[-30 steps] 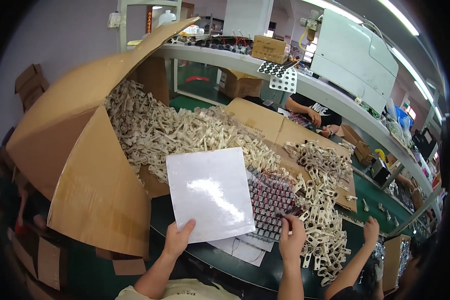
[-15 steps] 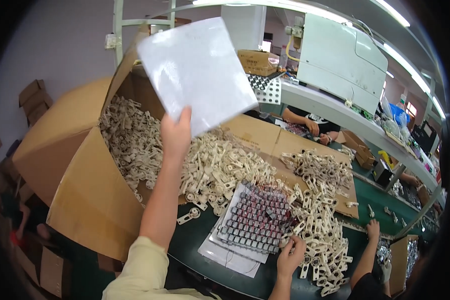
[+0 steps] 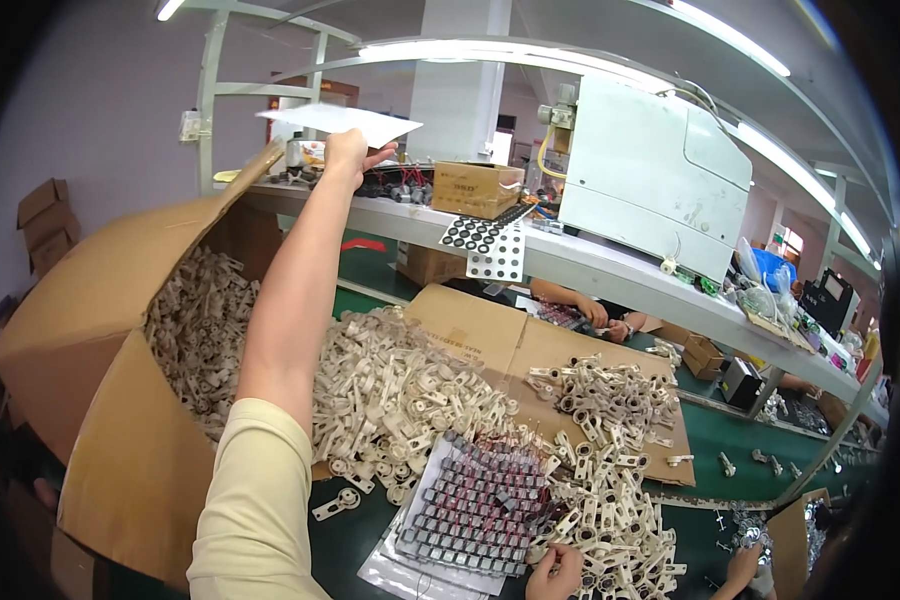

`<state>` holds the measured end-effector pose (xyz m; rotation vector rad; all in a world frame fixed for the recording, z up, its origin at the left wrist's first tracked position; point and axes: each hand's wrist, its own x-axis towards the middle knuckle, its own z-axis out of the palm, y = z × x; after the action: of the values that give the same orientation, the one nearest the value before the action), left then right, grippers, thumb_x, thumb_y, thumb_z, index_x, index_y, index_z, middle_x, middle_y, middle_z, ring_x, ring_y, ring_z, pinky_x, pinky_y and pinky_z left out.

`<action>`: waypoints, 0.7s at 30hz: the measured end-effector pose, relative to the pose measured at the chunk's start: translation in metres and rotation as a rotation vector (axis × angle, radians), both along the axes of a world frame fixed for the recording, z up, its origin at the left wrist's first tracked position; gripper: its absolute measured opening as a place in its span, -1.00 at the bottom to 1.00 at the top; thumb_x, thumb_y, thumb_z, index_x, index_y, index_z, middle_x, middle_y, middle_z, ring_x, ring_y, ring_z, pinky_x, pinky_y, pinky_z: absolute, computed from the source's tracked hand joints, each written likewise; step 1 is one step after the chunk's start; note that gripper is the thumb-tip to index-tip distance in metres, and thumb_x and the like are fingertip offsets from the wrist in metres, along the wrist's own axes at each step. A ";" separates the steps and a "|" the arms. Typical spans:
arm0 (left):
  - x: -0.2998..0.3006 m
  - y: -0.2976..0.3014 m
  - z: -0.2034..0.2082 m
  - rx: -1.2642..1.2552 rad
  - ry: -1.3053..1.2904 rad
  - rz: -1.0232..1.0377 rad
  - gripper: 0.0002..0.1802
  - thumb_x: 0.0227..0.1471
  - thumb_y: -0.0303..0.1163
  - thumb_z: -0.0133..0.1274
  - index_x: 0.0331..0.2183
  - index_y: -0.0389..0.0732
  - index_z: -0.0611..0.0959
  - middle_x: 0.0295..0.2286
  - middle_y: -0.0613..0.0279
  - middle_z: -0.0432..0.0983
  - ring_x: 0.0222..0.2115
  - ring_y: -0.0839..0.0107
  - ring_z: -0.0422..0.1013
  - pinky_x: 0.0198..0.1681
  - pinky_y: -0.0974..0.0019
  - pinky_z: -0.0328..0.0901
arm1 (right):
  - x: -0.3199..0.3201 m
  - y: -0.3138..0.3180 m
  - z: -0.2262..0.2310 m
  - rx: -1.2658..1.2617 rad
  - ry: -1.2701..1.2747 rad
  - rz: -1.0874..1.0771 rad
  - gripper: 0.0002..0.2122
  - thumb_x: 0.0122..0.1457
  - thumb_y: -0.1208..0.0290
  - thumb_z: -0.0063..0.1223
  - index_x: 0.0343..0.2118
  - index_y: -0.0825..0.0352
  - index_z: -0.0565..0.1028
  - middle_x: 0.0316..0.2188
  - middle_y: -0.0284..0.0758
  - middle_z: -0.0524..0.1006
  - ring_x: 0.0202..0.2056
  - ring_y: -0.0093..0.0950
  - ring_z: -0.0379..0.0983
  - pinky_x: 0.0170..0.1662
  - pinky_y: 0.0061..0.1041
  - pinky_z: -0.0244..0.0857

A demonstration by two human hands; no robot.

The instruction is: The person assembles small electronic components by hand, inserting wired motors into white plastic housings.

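My left hand (image 3: pixel 348 157) is raised at arm's length toward the shelf, closed on the edge of a thin, stiff white sheet (image 3: pixel 360 124), now seen nearly edge-on. Low in the view, my right hand (image 3: pixel 555 574) has its fingers curled together at the corner of the motor layer; whatever they may hold is hidden. Beside it, rows of small grey motors (image 3: pixel 470 505) with red and dark wires lie on stacked white sheets (image 3: pixel 380 572). Cream plastic arm-shaped parts (image 3: pixel 620 530) are heaped just right of that hand.
A large cardboard box (image 3: pixel 130 460) tipped open at left spills more cream parts (image 3: pixel 410 385). Flattened cardboard (image 3: pixel 470 322) lies behind. The raised shelf (image 3: pixel 400 215) bears a small carton (image 3: pixel 477 190) and a pale machine (image 3: pixel 660 175). Co-workers' hands (image 3: pixel 600 318) show across the table and at lower right.
My left hand has carried the white sheet farther away toward the shelf and tilted it from face-on to nearly flat. The view has tipped upward; my right hand stays by the motors.
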<state>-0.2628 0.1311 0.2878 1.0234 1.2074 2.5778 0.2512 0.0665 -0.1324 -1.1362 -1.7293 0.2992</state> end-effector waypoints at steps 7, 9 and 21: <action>-0.036 0.055 -0.015 -0.082 -0.148 -0.225 -0.68 0.18 -0.47 -0.15 -0.08 -0.48 0.32 -0.16 -0.12 0.40 -0.28 0.09 0.52 -0.35 0.31 0.57 | -0.013 0.006 0.003 -0.112 0.045 0.016 -0.86 0.18 0.47 -0.02 -0.29 0.39 0.53 -0.37 -0.09 0.52 -0.30 -0.16 0.44 -0.18 -0.31 0.31; -0.035 0.050 -0.018 -0.081 -0.139 -0.314 -0.69 0.21 -0.44 -0.22 -0.09 -0.47 0.33 -0.17 -0.13 0.42 -0.27 0.06 0.51 -0.33 0.26 0.56 | -0.014 0.006 0.004 -0.115 0.030 0.011 -0.86 0.18 0.47 -0.02 -0.29 0.39 0.53 -0.37 -0.08 0.52 -0.29 -0.16 0.43 -0.18 -0.30 0.31; 0.033 -0.044 -0.089 -0.152 0.022 -0.013 -0.65 0.21 -0.13 -0.08 -0.34 -0.24 0.52 -0.56 0.30 0.44 -0.69 0.55 0.33 -0.69 0.50 0.18 | -0.005 0.001 -0.011 -0.066 0.026 0.056 -0.98 0.12 0.62 -0.02 -0.39 0.42 0.44 -0.47 -0.21 0.40 -0.43 -0.30 0.32 -0.34 -0.40 0.21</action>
<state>-0.2302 0.0872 0.1989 1.0261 1.3728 2.4272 0.2461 0.0675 -0.1432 -1.1283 -1.7414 0.4063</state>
